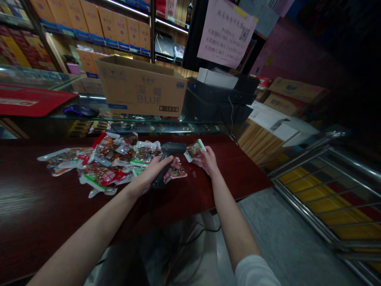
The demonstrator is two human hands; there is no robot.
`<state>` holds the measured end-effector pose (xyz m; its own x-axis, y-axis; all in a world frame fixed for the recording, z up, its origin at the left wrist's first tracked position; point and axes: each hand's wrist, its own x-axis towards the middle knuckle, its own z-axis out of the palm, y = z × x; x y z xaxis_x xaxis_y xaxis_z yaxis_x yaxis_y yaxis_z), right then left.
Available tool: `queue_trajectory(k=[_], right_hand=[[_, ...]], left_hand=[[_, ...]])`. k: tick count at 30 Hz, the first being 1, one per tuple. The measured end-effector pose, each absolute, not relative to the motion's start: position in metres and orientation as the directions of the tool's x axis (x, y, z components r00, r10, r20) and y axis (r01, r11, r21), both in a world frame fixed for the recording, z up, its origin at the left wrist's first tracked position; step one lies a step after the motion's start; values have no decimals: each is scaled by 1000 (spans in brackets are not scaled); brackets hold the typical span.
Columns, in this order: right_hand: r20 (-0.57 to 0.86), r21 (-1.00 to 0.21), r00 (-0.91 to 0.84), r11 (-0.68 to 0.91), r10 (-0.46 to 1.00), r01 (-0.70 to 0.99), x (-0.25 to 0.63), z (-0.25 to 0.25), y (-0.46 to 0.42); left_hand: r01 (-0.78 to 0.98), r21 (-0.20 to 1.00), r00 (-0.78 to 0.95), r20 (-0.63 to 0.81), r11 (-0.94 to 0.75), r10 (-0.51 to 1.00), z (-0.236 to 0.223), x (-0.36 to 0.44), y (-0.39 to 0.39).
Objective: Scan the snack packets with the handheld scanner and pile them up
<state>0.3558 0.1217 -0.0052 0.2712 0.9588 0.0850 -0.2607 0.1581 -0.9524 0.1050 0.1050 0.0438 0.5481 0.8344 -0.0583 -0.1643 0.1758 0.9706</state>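
My left hand (pixel 155 171) is closed round the grip of a dark handheld barcode scanner (pixel 171 153), whose head points right. My right hand (pixel 207 159) pinches a small clear snack packet (pixel 195 149) with a green edge and holds it just in front of the scanner's head. Both hands hover over a dark red wooden counter (pixel 44 206). A pile of several similar snack packets (pixel 104 161) lies spread on the counter to the left of my left hand. One more packet (pixel 178 171) lies between my hands.
A cardboard box (pixel 141 87) stands on a glass shelf behind the counter, with a computer mouse (pixel 80 111) to its left and a black till machine (pixel 222 97) to its right. A paper notice (pixel 226 31) hangs above. Metal-railed shelving (pixel 333 190) stands at the right.
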Motion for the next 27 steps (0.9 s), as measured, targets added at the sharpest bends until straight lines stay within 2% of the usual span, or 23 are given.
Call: queue_trajectory(k=[10, 14, 17, 19, 22, 24, 27], right_hand=[[114, -952, 260, 180, 959, -246, 346, -4, 121], [131, -955, 239, 187, 962, -230, 347, -5, 120], [140, -954, 326, 216, 935, -210, 360, -10, 125], [136, -956, 477, 242, 869, -169, 377, -14, 130], [132, -980, 743, 198, 656, -1, 408, -19, 134], [222, -973, 834, 56, 505, 224, 423, -20, 131], [402, -794, 789, -253, 464, 553, 429, -21, 123]], left_hand=[[-143, 954, 537, -149, 264, 830, 52, 108, 98], [-159, 955, 529, -131, 249, 838, 50, 108, 99], [-181, 955, 553, -99, 235, 827, 49, 103, 102], [-198, 955, 553, -78, 222, 830, 50, 95, 105], [-200, 958, 534, -67, 203, 843, 55, 78, 111], [-173, 968, 515, -67, 180, 855, 60, 66, 115], [-116, 981, 493, -79, 155, 867, 64, 53, 120]])
